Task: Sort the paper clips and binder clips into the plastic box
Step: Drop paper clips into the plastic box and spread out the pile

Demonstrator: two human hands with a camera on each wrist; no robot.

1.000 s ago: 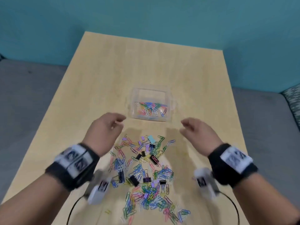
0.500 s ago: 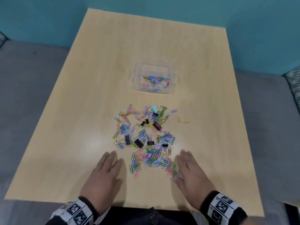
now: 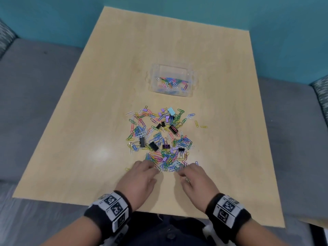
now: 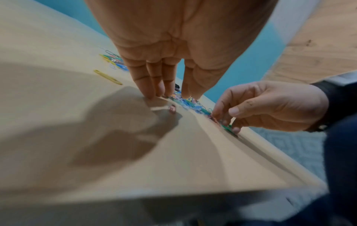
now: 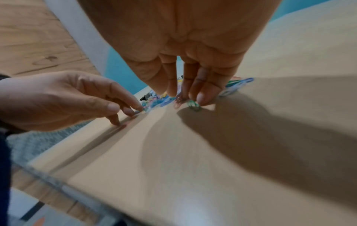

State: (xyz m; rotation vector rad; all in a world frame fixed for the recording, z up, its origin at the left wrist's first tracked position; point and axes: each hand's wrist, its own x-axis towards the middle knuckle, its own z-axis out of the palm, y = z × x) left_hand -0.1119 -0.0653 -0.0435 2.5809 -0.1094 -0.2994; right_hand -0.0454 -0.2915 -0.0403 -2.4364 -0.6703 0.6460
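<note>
Since half a second ago, we have brought both hands forward from flat on the worktop [image 3: 92, 107] to the near edge of the paper clips [image 3: 165, 162]. Our left hand [image 3: 140, 181] touches the clips with nearly straight fingers. Our right hand [image 3: 195, 181] curls its fingers onto them; we cannot tell whether it grips any. Binder clips [image 3: 153, 146] lie in the pile. The plastic box [image 3: 171, 68] stands beyond, apart, holding clips.

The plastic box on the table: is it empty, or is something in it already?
Partly filled. The clear plastic box has no lid on and holds colourful paper clips in its near half.
</note>
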